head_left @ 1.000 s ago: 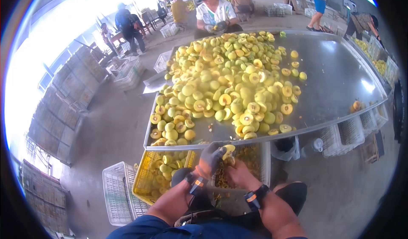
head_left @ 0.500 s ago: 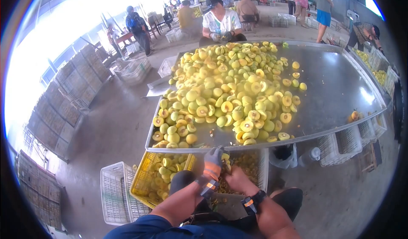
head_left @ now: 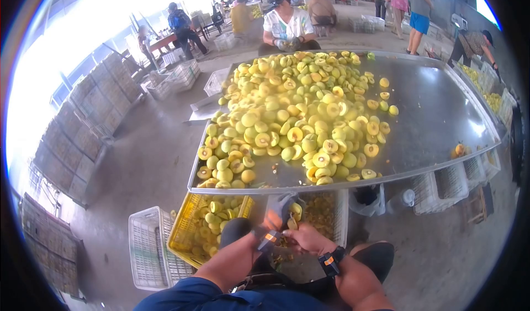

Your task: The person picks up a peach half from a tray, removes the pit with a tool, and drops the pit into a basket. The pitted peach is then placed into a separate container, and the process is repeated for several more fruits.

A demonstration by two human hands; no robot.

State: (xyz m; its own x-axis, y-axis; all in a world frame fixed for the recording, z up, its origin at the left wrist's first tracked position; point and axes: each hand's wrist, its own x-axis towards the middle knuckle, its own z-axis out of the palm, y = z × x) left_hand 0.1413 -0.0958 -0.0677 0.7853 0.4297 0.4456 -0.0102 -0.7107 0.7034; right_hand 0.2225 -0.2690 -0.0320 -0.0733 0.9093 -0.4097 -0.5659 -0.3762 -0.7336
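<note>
My left hand, in a grey glove, is closed around a yellow fruit half just below the near edge of the metal table. My bare right hand sits right under it, fingers curled against the fruit; whether it holds a tool I cannot tell. Both hands hover over a white crate of pits and scraps. A big heap of halved yellow-green fruit covers the left part of the table.
A yellow crate of fruit halves stands under the table at my left, with an empty white crate beside it. More white crates sit under the right end. A seated person works at the far edge; stacked crates line the left.
Both hands have stayed together at the table edge over the scrap crate, shifting slightly. The camera tilted a little, moving the table lower, then steady.
</note>
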